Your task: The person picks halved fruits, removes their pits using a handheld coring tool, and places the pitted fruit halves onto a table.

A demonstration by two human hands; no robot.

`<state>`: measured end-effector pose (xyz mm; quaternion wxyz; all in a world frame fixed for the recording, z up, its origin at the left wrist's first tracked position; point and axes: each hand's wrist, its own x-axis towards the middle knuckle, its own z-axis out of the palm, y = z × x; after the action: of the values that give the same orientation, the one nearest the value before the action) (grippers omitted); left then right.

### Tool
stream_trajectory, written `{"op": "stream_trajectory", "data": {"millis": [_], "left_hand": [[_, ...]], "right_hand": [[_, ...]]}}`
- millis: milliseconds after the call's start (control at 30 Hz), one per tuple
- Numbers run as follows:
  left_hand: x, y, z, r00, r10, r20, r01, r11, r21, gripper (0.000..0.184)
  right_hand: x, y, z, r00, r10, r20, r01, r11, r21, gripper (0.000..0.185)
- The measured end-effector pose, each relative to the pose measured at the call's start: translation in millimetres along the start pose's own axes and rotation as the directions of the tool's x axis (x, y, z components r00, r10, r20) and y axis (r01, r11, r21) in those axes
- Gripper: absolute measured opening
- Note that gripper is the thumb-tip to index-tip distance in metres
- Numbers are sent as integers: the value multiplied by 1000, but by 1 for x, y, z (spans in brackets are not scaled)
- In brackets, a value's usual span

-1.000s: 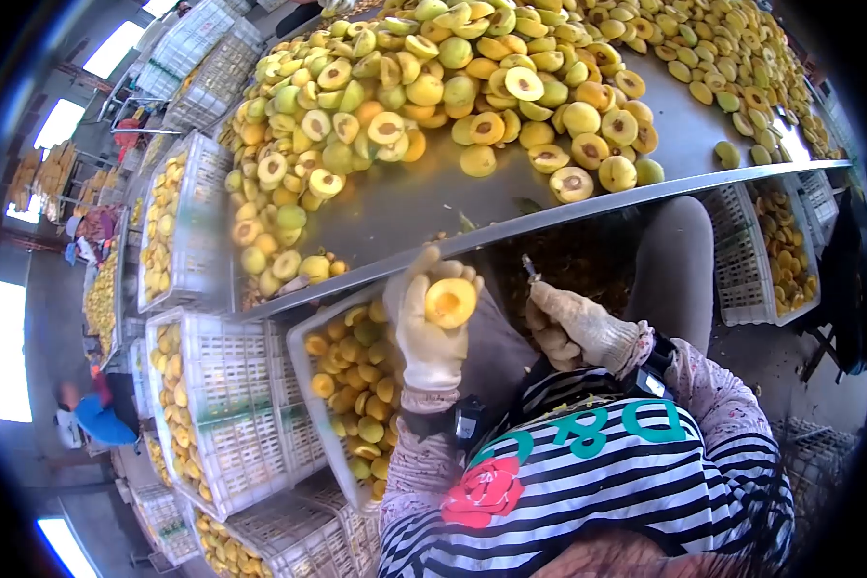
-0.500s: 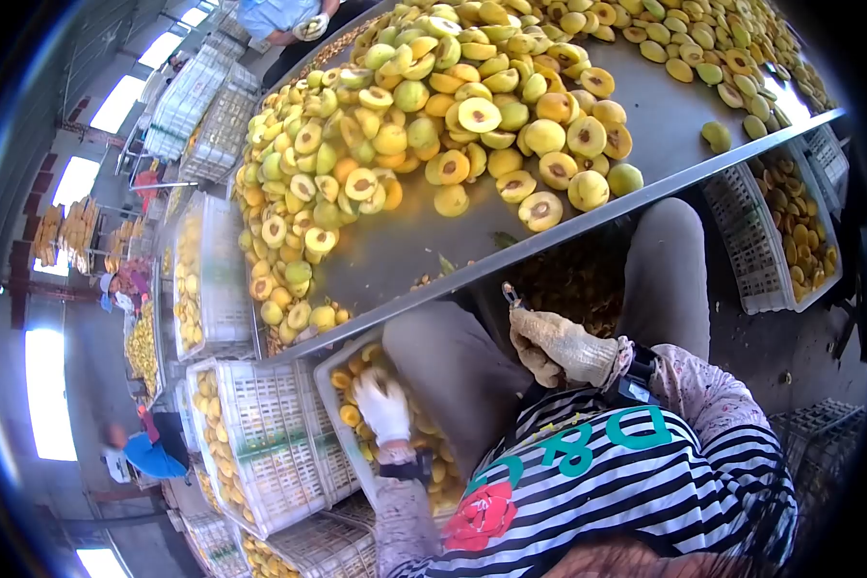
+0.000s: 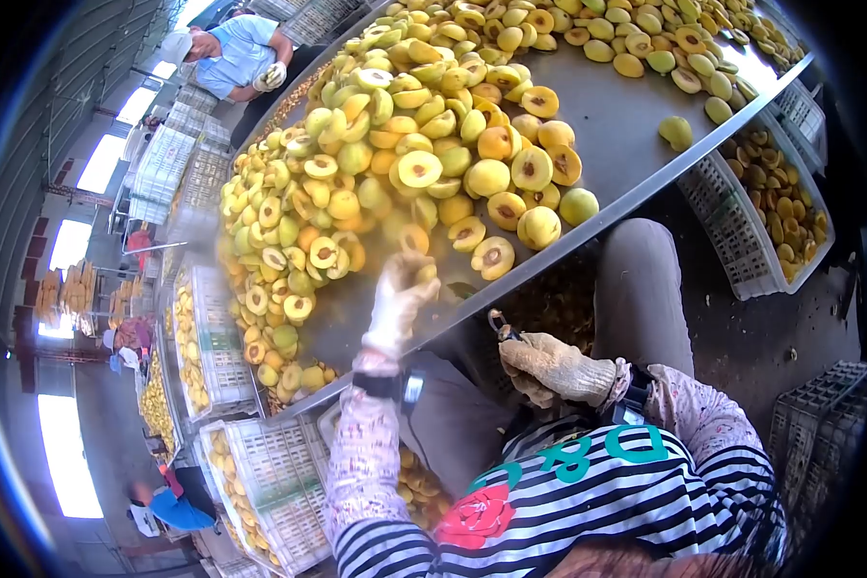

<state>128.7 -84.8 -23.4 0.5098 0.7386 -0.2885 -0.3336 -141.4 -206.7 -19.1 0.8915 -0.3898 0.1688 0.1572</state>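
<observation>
My left hand (image 3: 401, 301), in a white glove, reaches over the near edge of the metal table (image 3: 356, 306). Its fingers are curled around a yellow apricot half (image 3: 426, 275), partly hidden and blurred. Just beyond them lies a large heap of halved apricots (image 3: 347, 173), many cut side up with brown pits or hollows showing. My right hand (image 3: 557, 370), in a worn cream glove, is closed around a small pitting tool (image 3: 498, 323) with a dark handle and a metal tip. It stays above my lap, below the table edge.
A crate of apricot pieces (image 3: 416, 486) stands by my left leg, partly behind my forearm. Another filled crate (image 3: 742, 241) is at the right. Stacked white crates (image 3: 270, 472) line the left. A person in a blue shirt (image 3: 239, 56) is across the table.
My left hand has moved from the crate up over the table to the apricots. My right hand still holds the tool. The view has shifted, showing more of the person across the table.
</observation>
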Motion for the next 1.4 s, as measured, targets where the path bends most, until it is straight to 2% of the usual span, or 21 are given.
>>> {"op": "stream_trajectory", "data": {"millis": [33,67,100,133,200,233,333,367,467,567,633,733,833,933,1033,1133,1167,1267,1300,1333,1400], "left_hand": [[-25,4,6,998,34,47,-12,920,-392,48],[-52,13,16,994,86,67,-11,690,-724,53],[-73,16,23,988,127,92,21,473,-881,51],[-93,21,33,994,80,72,41,337,-941,43],[-121,14,46,999,-46,14,22,185,-983,30],[-129,13,53,988,-146,-46,-21,168,-986,18],[-133,-7,62,953,-228,-201,-179,113,-977,15],[-135,-10,65,946,-193,-260,-238,130,-963,14],[-136,11,79,880,-258,-399,-328,279,-903,16],[-140,8,81,892,-190,-409,-333,335,-881,18],[-139,6,81,883,-208,-421,-311,411,-857,21],[-140,4,78,888,-137,-440,-326,487,-810,23],[-139,3,74,893,-61,-446,-360,498,-789,24],[-138,-3,70,902,-1,-432,-374,501,-781,24],[-137,-13,66,920,60,-387,-369,468,-803,24],[-135,-18,63,921,121,-369,-381,473,-794,24],[-135,-19,62,921,137,-365,-384,487,-784,24],[-135,-21,58,938,156,-310,-346,496,-796,25],[-137,-23,56,938,174,-298,-345,502,-793,25],[-138,-25,53,938,193,-287,-346,508,-789,26],[-139,-27,49,937,238,-257,-346,524,-778,28]], "right_hand": [[1,1,1,999,-5,32,7,998,-59,41],[3,1,3,998,-6,67,14,992,-122,41],[2,-3,9,995,26,96,-10,987,-163,41],[5,-3,14,993,53,107,-32,980,-195,41],[9,3,26,986,116,123,-80,962,-262,42],[8,8,32,984,137,117,-97,951,-293,42],[12,15,46,983,161,86,-115,912,-393,44],[14,16,49,986,141,85,-93,903,-419,46],[12,12,69,995,89,-53,-104,873,-476,47],[13,15,83,980,76,-183,-158,859,-488,50],[14,17,89,968,80,-240,-196,833,-517,51],[18,18,89,976,103,-193,-191,830,-524,50],[25,28,85,994,104,-40,-112,923,-368,48],[26,32,86,987,149,59,-135,972,-192,46],[26,34,80,951,217,219,-233,971,51,46],[25,34,83,988,120,95,-79,932,-353,47],[26,33,88,998,3,-67,-39,831,-555,47],[25,33,82,993,101,68,-71,934,-350,46],[29,31,81,956,270,119,-256,959,-121,48],[25,27,83,953,262,150,-255,965,-65,47],[26,30,85,960,265,88,-247,953,-175,45]]}}
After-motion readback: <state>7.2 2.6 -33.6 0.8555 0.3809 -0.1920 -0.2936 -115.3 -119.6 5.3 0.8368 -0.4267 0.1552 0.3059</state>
